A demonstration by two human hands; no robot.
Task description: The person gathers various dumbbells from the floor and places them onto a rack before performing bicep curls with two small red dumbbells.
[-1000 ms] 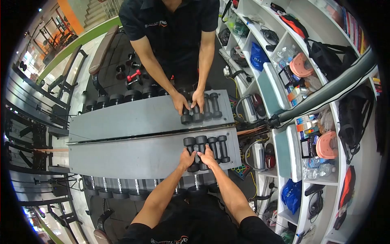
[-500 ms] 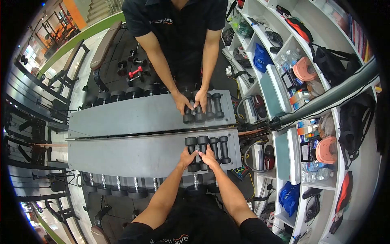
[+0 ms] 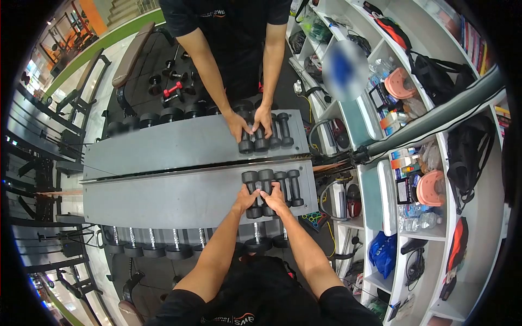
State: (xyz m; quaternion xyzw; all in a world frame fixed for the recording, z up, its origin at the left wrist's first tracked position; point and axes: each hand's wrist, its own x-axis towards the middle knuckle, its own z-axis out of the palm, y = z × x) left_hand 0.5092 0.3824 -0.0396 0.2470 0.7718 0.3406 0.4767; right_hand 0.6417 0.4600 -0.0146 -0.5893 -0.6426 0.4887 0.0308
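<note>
Several small black dumbbells lie side by side near the right end of a grey bench top. My left hand (image 3: 246, 200) is closed around the handle of the leftmost dumbbell (image 3: 250, 178). Around the one beside it, the second dumbbell (image 3: 266, 176), my right hand (image 3: 275, 198) is closed, its thumb near my left thumb. To the right, a slimmer third dumbbell (image 3: 281, 177) and a fourth dumbbell (image 3: 294, 187) lie untouched. Both held dumbbells appear to rest on the grey bench top (image 3: 163, 204); their undersides are hidden.
A mirror behind the bench top reflects my hands and the dumbbells. Larger dumbbells (image 3: 178, 250) sit on a rack below the front edge. On the right, white shelves (image 3: 421, 235) hold a blue bag (image 3: 383, 254), bottles and a black bag (image 3: 472, 157).
The whole view has shifted, so the bench top and dumbbells appear slightly higher and farther left. Both hands keep their hold on the same two dumbbells.
</note>
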